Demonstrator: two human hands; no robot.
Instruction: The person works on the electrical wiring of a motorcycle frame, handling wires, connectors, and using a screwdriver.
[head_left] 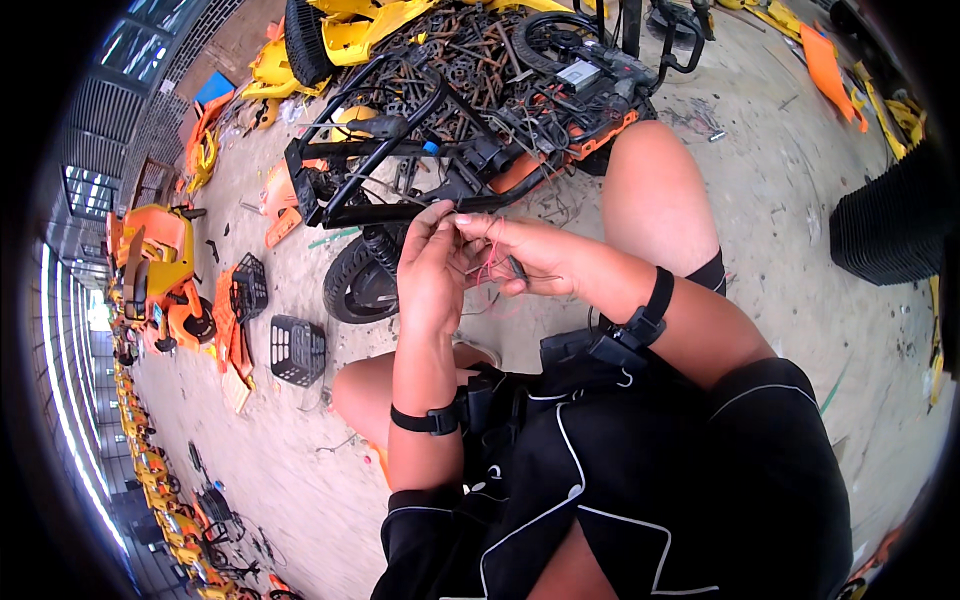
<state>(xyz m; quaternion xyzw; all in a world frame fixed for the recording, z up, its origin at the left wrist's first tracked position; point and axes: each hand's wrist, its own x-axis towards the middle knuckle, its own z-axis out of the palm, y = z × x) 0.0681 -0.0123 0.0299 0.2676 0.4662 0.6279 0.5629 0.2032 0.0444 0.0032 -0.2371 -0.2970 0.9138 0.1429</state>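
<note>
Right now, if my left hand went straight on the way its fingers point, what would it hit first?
Probably the black frame, just past the left hand in the picture, though depth is unclear.

the floor (780,260) is pale grey, stained and scattered with small scraps (717,136). the frame (372,214) stands on it by its wheel (360,284), near a heap (470,62) of rusty metal parts. left of the wheel a black basket (298,350) sits on the floor, with a second basket (250,287) beside orange panels (231,335) farther left. a row of yellow scooters (152,465) lines the left edge; a black ribbed stack (888,215) stands at right.
</note>
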